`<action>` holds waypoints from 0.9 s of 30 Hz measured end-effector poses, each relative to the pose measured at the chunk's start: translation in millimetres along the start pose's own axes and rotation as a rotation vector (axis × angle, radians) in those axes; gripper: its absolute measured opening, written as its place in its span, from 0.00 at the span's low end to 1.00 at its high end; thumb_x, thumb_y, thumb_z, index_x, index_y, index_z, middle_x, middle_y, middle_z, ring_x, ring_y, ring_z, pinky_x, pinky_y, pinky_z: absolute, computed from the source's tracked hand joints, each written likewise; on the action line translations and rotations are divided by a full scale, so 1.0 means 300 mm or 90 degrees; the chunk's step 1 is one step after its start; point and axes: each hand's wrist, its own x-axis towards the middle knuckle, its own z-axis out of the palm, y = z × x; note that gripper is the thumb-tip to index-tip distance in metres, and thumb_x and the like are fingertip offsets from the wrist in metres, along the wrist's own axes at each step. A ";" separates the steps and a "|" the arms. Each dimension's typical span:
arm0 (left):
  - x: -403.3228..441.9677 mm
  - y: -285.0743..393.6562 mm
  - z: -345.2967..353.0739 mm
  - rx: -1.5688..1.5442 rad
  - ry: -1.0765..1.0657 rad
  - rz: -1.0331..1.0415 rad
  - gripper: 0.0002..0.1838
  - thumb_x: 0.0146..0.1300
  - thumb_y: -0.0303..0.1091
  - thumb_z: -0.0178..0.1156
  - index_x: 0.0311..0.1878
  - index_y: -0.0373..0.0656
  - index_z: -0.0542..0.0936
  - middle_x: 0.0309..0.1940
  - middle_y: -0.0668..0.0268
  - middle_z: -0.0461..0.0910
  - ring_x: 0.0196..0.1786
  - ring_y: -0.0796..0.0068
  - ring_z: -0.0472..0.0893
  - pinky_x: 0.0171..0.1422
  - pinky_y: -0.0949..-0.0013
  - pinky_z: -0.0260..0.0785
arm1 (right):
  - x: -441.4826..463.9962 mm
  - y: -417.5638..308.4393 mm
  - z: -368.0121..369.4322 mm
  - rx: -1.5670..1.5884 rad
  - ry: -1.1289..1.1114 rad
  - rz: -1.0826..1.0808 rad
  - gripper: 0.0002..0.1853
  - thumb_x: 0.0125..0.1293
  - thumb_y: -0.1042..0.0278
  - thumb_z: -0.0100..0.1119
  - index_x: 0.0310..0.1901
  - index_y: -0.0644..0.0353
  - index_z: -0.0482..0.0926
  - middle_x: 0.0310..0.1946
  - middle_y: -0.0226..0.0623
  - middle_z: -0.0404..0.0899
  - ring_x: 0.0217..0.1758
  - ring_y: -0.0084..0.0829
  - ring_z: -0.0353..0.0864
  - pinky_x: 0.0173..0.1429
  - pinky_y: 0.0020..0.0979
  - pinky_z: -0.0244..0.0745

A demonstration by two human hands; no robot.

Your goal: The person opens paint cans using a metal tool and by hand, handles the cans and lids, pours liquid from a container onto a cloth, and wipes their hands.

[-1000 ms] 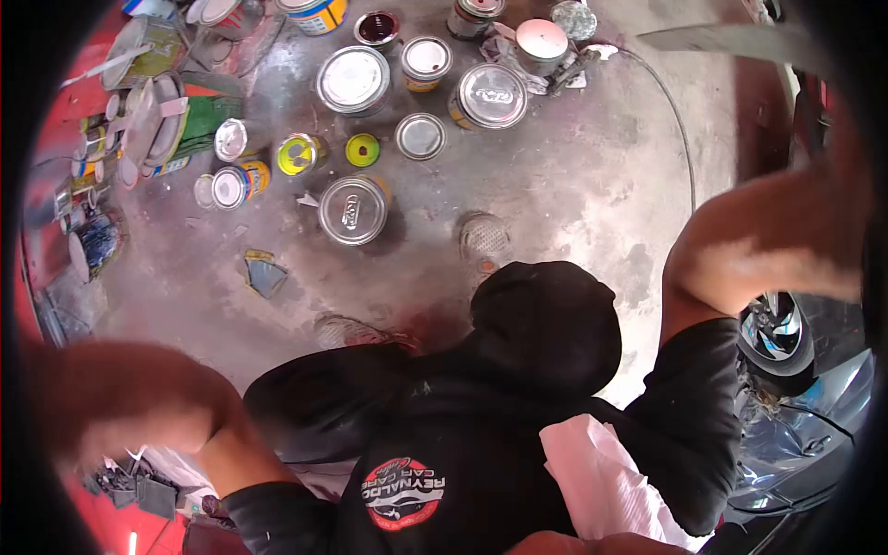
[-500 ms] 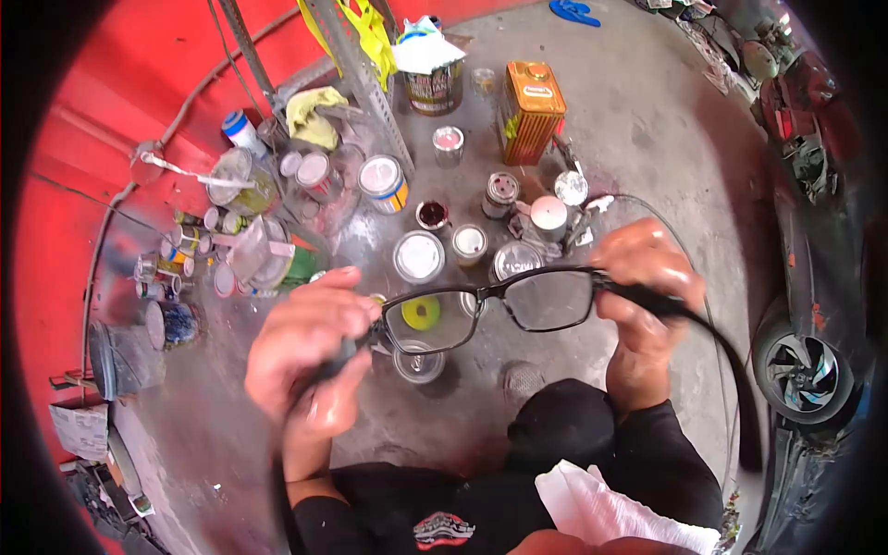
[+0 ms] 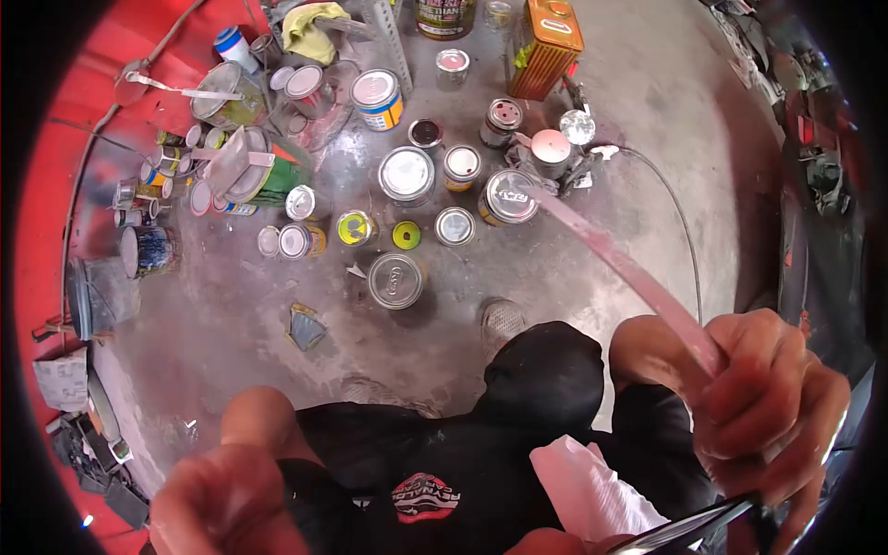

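Observation:
My right hand (image 3: 754, 407) is closed at the lower right, around the black-framed glasses (image 3: 689, 527), whose rim and lens show at the bottom edge. From its fingers a long, thin pinkish strip (image 3: 638, 282) slants up and left over the cans; whether it is a temple of the glasses I cannot tell. My left hand (image 3: 217, 499), at the lower left, is loosely spread with nothing visible in it. Ahead on the floor stand a silver-lidded can (image 3: 396, 280), a small yellow-green can (image 3: 406, 235) and another lidded can (image 3: 509, 196).
An orange metal tin (image 3: 550, 46) stands at the top. Several paint cans and a green bucket (image 3: 282, 180) crowd the left near the red wall (image 3: 55, 194). A cable (image 3: 680, 199) curves along the right. White paper (image 3: 592, 486) lies against my black shirt (image 3: 370, 490).
My left hand has let go of the glasses and dropped to the lower left. My right hand has lowered with the glasses toward the bottom right. The view has tilted down from half a second ago.

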 end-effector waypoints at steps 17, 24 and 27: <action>-0.643 -0.892 -0.260 0.658 -0.517 -0.605 0.42 0.58 0.40 0.75 0.73 0.38 0.69 0.73 0.41 0.64 0.75 0.42 0.67 0.79 0.52 0.61 | -0.653 0.236 -0.601 -0.296 0.568 0.774 0.20 0.81 0.46 0.48 0.46 0.59 0.73 0.28 0.35 0.75 0.22 0.26 0.75 0.26 0.29 0.72; -0.811 -1.090 -0.281 0.726 -0.660 -0.763 0.46 0.55 0.38 0.76 0.74 0.38 0.64 0.72 0.38 0.66 0.71 0.41 0.71 0.76 0.51 0.65 | -1.059 0.265 -0.581 -0.306 0.693 0.926 0.18 0.78 0.50 0.56 0.40 0.59 0.75 0.27 0.32 0.77 0.26 0.28 0.79 0.30 0.32 0.78; -0.794 -1.091 -0.300 0.712 -0.593 -0.738 0.42 0.55 0.37 0.77 0.71 0.36 0.69 0.67 0.40 0.72 0.68 0.42 0.75 0.72 0.51 0.69 | -1.252 0.271 -0.405 -0.298 0.568 1.011 0.15 0.80 0.53 0.53 0.48 0.59 0.74 0.26 0.31 0.75 0.23 0.27 0.76 0.27 0.32 0.74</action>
